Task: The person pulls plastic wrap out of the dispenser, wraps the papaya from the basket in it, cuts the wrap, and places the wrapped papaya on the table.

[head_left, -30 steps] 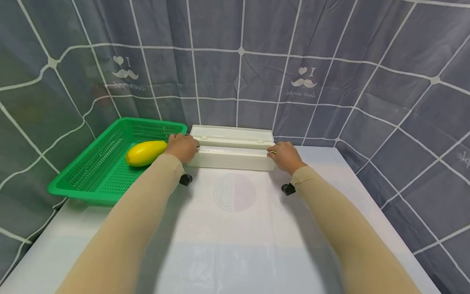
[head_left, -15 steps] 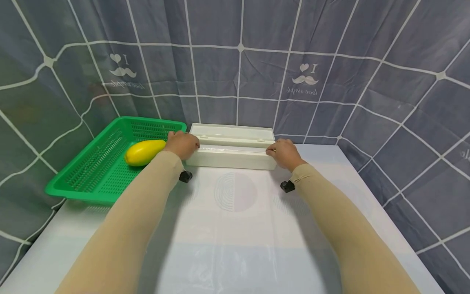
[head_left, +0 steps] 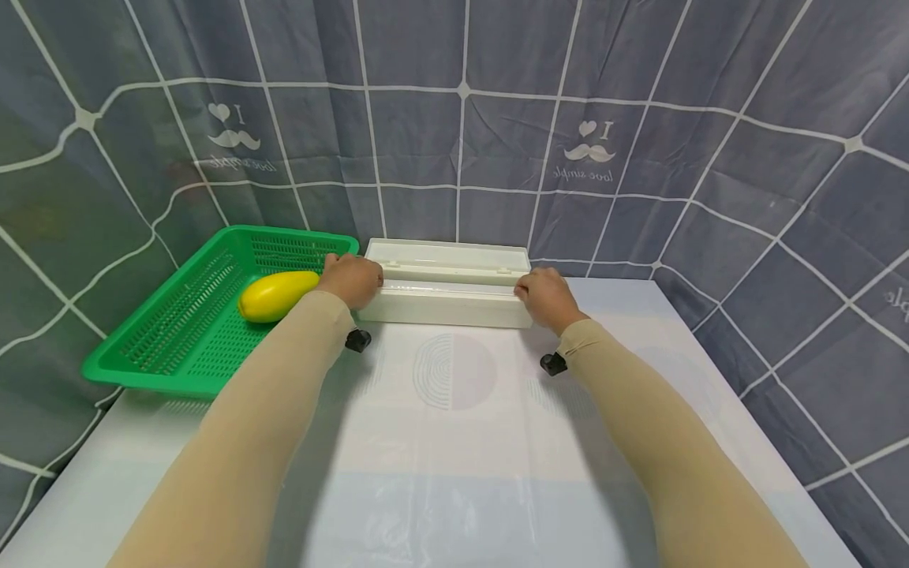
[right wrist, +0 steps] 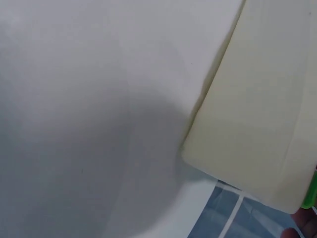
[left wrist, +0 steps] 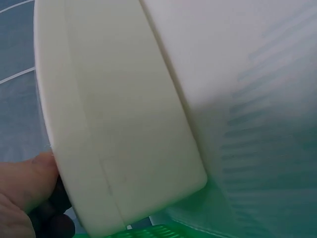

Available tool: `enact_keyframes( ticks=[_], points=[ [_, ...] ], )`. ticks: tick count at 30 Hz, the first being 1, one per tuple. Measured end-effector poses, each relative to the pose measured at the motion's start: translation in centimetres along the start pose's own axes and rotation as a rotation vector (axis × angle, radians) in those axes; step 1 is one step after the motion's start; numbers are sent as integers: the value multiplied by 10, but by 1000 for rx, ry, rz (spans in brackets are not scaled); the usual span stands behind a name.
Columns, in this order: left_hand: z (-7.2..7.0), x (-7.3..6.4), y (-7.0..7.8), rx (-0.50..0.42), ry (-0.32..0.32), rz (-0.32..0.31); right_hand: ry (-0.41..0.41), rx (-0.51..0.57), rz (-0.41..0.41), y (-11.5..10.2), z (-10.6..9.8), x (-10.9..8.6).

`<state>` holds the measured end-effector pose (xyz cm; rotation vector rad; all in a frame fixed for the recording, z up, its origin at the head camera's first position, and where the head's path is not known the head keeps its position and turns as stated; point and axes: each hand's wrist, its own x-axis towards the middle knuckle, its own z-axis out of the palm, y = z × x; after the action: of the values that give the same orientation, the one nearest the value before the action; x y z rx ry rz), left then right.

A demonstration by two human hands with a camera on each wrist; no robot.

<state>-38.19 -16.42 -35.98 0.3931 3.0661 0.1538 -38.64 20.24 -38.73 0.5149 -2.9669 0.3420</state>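
Observation:
A long white plastic wrap dispenser (head_left: 447,306) stands at the back of the table, its lid (head_left: 449,253) tipped back against the curtain. A glossy strip shows along its opening. My left hand (head_left: 351,282) grips the left end, and the thumb (left wrist: 42,166) lies at the upper edge in the left wrist view. At the right end, my right hand (head_left: 547,297) holds the upper corner with curled fingers. A small green piece (right wrist: 311,192) shows there beside the fingertips in the right wrist view. The undersides of both hands are hidden in the head view.
Left of the dispenser sits a green plastic basket (head_left: 159,379) with a yellow oval fruit (head_left: 277,296) in it. The basket's right rim is close by my left hand. A grey checked curtain (head_left: 419,134) encloses the white-covered table (head_left: 454,442) behind and at both sides.
Both hands stay at the dispenser's ends. The right fingers have curled in more, and the bit of green that showed between them is now hidden in the head view.

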Motion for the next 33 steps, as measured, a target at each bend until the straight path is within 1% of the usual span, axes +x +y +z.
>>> enact_keyframes(
  ticks=[6, 11, 15, 21, 27, 33],
  points=[
    [-3, 2, -5, -37, 7, 15, 29, -22, -24, -1, 0, -2],
    [-5, -1, -3, -74, 4, 10, 54, -15, -30, 2, 2, -2],
    [-5, -4, -3, -90, 21, 6, 78, -4, -35, 4, 3, -1],
    [-5, -4, -5, -32, 84, 35, 99, -5, -43, 3, 2, -1],
    [-12, -8, -7, 10, 123, 76, 133, -26, -68, 3, -1, -1],
    [-20, -14, -6, 3, 156, 91, 162, -14, -62, 3, -6, -2]
  ],
)
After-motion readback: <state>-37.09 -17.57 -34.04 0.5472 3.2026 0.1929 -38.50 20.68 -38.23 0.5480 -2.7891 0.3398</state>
